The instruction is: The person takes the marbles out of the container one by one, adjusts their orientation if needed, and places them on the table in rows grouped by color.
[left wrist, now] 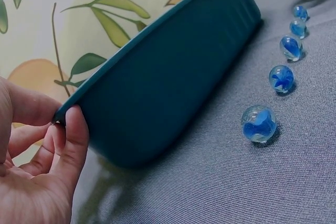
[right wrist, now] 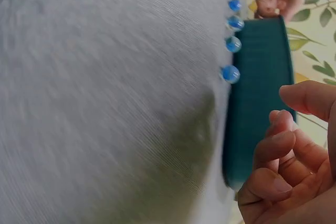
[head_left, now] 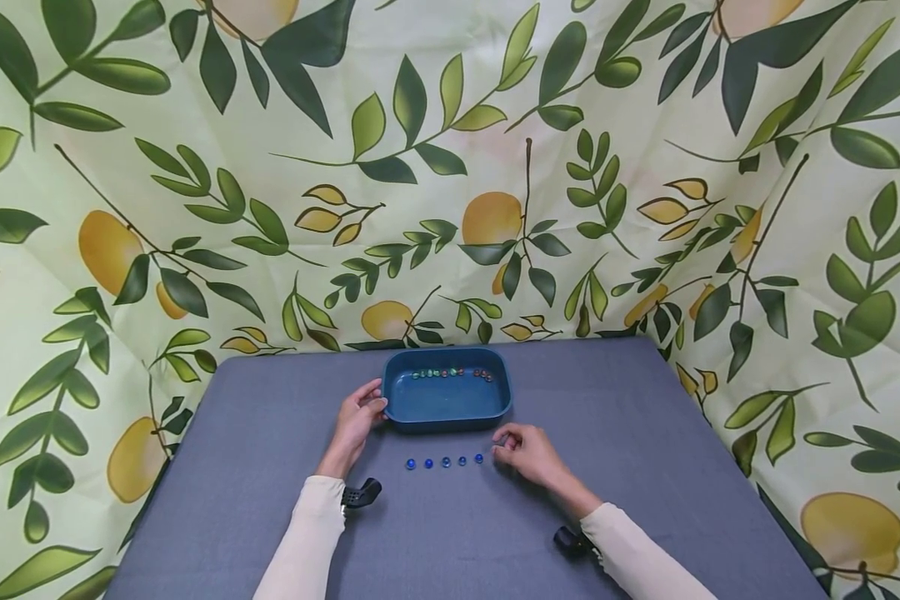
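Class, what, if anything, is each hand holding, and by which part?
The left hand holds the blue tub by its rim, at the tub's left end. The right hand holds nothing visible.

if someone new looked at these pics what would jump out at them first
Probably the backdrop, whose big green leaves and yellow-orange fruit fill most of the head view. Next, perhaps, the teal bin on the gray table, its left end pinched by the left hand, with small marbles toward its far side. In front of it, five blue marbles sit in a neat row.
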The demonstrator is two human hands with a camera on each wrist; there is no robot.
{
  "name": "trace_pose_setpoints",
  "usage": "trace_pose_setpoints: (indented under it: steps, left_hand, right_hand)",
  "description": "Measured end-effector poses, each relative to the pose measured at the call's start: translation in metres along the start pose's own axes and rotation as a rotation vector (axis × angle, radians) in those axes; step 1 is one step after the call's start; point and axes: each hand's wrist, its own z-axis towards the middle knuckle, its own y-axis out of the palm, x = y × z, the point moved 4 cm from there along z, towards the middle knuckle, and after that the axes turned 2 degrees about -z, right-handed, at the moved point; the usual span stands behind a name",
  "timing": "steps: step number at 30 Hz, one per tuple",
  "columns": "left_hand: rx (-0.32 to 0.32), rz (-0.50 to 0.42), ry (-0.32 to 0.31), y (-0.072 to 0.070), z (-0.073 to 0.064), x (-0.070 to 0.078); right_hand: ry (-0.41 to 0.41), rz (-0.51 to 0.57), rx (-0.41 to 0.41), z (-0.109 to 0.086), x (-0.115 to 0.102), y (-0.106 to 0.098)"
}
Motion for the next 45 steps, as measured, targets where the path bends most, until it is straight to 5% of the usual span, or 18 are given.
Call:
trace_pose_setpoints:
  steps: [20, 45]
  left_hand:
    - [0.012, -0.002, 0.000, -0.003, 0.000, 0.000]
    - [0.009, -0.036, 0.031, -0.001, 0.000, -0.002]
  right_hand:
    - [-0.103, -0.042, 0.115, 0.023, -0.056, -0.045]
    - [-0.121, 0.134, 0.157, 0.074, -0.095, -0.029]
